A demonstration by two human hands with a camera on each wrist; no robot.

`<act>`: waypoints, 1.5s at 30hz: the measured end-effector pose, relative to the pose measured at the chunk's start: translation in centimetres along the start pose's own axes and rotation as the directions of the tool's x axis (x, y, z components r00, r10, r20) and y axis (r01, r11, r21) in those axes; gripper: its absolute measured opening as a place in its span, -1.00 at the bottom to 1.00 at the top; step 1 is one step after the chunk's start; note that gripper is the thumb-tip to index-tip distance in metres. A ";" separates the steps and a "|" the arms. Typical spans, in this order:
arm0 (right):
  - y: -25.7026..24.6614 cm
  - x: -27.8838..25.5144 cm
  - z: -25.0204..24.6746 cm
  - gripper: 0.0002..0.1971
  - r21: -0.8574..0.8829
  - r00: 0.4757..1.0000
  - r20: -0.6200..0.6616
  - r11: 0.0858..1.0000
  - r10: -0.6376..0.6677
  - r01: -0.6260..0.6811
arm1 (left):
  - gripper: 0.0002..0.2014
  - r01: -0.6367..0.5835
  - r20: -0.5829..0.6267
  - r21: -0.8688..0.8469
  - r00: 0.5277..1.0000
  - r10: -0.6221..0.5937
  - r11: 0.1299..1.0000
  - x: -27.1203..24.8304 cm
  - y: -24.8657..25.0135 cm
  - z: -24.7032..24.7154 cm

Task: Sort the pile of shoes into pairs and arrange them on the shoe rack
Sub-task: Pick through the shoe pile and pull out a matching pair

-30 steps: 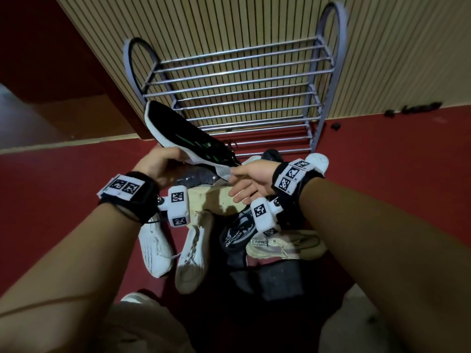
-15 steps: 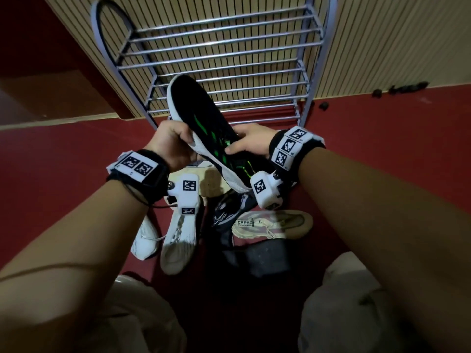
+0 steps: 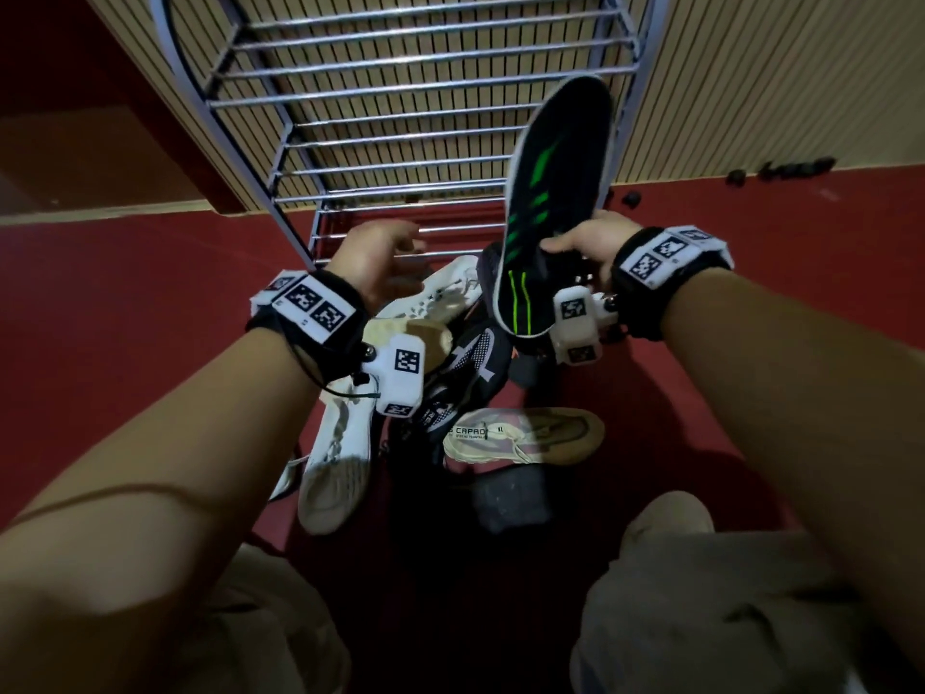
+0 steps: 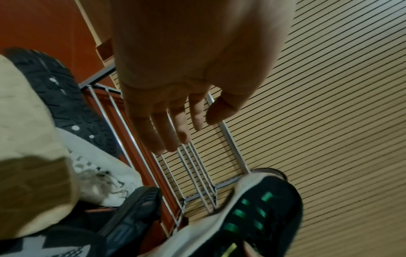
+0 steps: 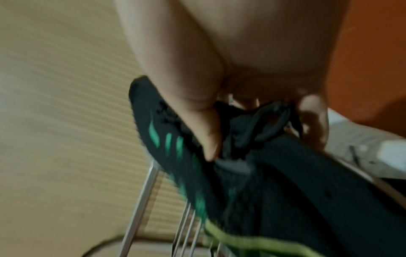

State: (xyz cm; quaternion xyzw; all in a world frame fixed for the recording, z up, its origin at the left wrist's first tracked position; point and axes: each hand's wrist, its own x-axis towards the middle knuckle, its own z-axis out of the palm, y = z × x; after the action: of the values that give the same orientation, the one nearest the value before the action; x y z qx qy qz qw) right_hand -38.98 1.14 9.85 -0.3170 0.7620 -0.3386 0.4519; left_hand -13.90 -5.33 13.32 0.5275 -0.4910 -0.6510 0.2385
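A black sneaker with green stripes (image 3: 545, 192) hangs in the air in front of the metal shoe rack (image 3: 400, 82), toe pointing up. My right hand (image 3: 583, 242) grips it at the laces and collar; the right wrist view shows my thumb and fingers (image 5: 211, 139) curled round the sneaker (image 5: 263, 182). My left hand (image 3: 385, 257) hovers over the pile, fingers relaxed and holding nothing, as the left wrist view confirms (image 4: 175, 125). The pile on the red floor holds white sneakers (image 3: 340, 458), a black and white knit shoe (image 3: 465, 363) and a beige shoe (image 3: 525, 435).
The rack (image 4: 197, 173) stands against a ribbed beige wall (image 3: 751, 82), its shelves bare. Small dark objects (image 3: 791, 167) lie along the wall at the right. My knees in light trousers (image 3: 726, 593) frame the pile from below.
My left hand has let go of the black sneaker and dropped toward the pile. My right hand alone has swung the sneaker to the right and tipped its toe upward.
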 end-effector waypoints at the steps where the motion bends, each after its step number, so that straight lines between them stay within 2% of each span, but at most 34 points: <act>1: 0.7 0.3 -0.6 -0.18 0.001 0.998 -0.053 1.000 0.025 -0.025 | -0.90 0.027 -0.016 0.016 1.000 -0.026 1.000 0.4 -0.6 0.1; 3: 2.4 0.8 -1.7 -0.39 0.052 0.986 -0.114 0.992 0.120 -0.115 | -0.90 0.075 -0.031 0.067 0.997 -0.073 0.995 1.0 -1.7 0.2; 6: 5.4 1.5 -2.3 -0.48 0.063 0.969 -0.111 0.975 0.221 -0.215 | -0.90 0.129 -0.043 0.121 0.991 -0.125 0.984 2.0 -3.5 -0.4; 9: 8.6 4.0 -2.3 -0.41 0.014 0.963 -0.093 0.967 0.253 -0.253 | -0.79 0.158 -0.086 0.140 0.985 -0.147 0.977 2.7 -4.7 -1.2; 11: 11.5 6.8 -2.5 -0.18 -0.084 0.956 -0.084 0.954 0.281 -0.287 | -0.83 0.158 -0.114 0.176 0.984 -0.139 0.972 3.2 -5.4 -1.5; 12: 12.9 8.2 -2.5 -0.12 -0.071 0.947 -0.081 0.946 0.311 -0.317 | -0.87 0.151 -0.120 0.198 0.984 -0.129 0.968 3.4 -5.8 -1.5; 14: 13.2 8.5 -1.8 -0.24 -0.076 0.936 -0.068 0.934 0.345 -0.350 | -0.92 0.116 -0.136 0.272 0.987 -0.081 0.955 3.9 -6.5 -1.5; 16: 10.1 4.9 -0.7 -0.35 -0.182 0.930 -0.076 0.912 0.358 -0.366 | -0.89 0.046 -0.135 0.403 0.991 0.010 0.914 4.8 -7.2 -1.9; 17: 9.2 4.0 -0.3 -0.38 -0.247 0.930 -0.082 0.897 0.358 -0.367 | -0.80 0.015 -0.114 0.504 0.992 0.049 0.864 5.3 -7.5 -2.4; 18: 8.9 3.9 0.2 -0.40 -0.254 0.934 -0.089 0.899 0.346 -0.357 | -0.68 -0.009 -0.075 0.629 0.995 0.072 0.778 5.8 -8.0 -2.8; 21: 8.4 4.4 1.7 -0.39 -0.254 0.963 -0.037 0.929 0.268 -0.268 | -0.39 -0.062 0.043 0.917 0.997 0.058 0.394 6.8 -9.6 -3.9; 23: 8.6 5.0 2.8 -0.39 -0.241 0.970 -0.036 0.940 0.241 -0.242 | -0.31 -0.056 0.064 0.979 0.997 -0.037 0.196 6.7 -10.6 -4.3; 25: 8.1 5.2 4.0 -0.42 -0.195 0.977 0.008 0.958 0.215 -0.209 | -0.25 -0.061 0.068 0.994 0.995 -0.073 0.093 6.4 -11.6 -5.0; 27: 7.6 5.3 4.9 -0.45 -0.183 0.980 0.054 0.967 0.191 -0.179 | -0.34 -0.060 0.060 0.998 0.998 0.018 -0.017 5.8 -12.2 -5.7; 29: 7.3 5.5 5.7 -0.50 -0.213 0.982 0.070 0.964 0.175 -0.157 | -0.62 -0.058 0.070 0.994 0.989 0.132 -0.092 5.1 -12.6 -6.3; 31: 6.9 5.5 6.4 -0.55 -0.220 0.982 0.060 0.962 0.179 -0.162 | -0.69 -0.069 0.091 0.988 0.982 0.166 -0.135 4.3 -13.3 -7.1; 36: 6.0 5.5 8.5 -0.47 -0.268 0.983 0.094 0.955 0.158 -0.128 | -0.53 -0.110 0.134 0.962 0.988 0.080 -0.249 2.0 -15.0 -8.9; 41: 5.7 6.2 9.4 -0.55 -0.277 0.971 0.189 0.957 0.148 -0.092 | -0.55 -0.126 0.139 0.957 0.990 0.034 -0.263 1.0 -15.6 -11.0; 43: 5.0 5.2 9.4 -0.62 -0.293 0.976 0.157 0.951 0.150 -0.099 | -0.58 -0.093 0.094 0.970 0.996 -0.003 -0.223 1.0 -15.8 -11.2; 45: 4.3 3.7 9.0 -0.60 -0.386 0.982 0.114 0.918 0.149 -0.094 | -0.57 -0.049 0.040 0.981 0.998 -0.050 -0.187 0.7 -15.5 -10.6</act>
State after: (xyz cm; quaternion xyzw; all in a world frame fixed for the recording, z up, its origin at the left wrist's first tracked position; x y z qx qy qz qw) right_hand -33.09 -1.40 1.35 -0.3734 0.7973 -0.1330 0.4553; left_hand -1.13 -3.72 -0.38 0.4989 -0.8215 -0.0533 -0.2708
